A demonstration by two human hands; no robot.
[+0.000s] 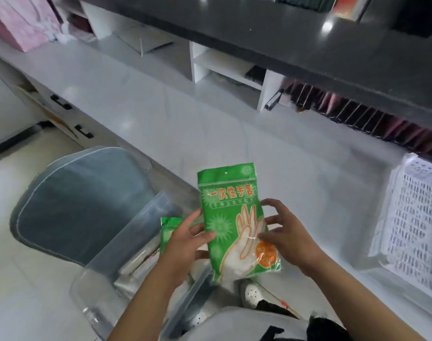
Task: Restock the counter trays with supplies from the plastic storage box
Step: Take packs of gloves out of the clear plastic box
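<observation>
A green packet of disposable gloves (237,217) is held upright above the counter's front edge. My left hand (185,239) grips its left edge, thumb on the front. My right hand (287,233) holds the right edge with curled fingertips. Below my left arm stands the clear plastic storage box (126,244), open, with a second green packet (168,230) and pale wrapped supplies inside. A white perforated tray (411,225) sits on the counter at the right.
The white counter (185,124) runs from far left to near right. A grey cushioned chair (82,200) stands left of the box. White cubby shelves (224,70) and a dark upper ledge (283,38) back the counter. Dark and pink packets (357,116) line a rack.
</observation>
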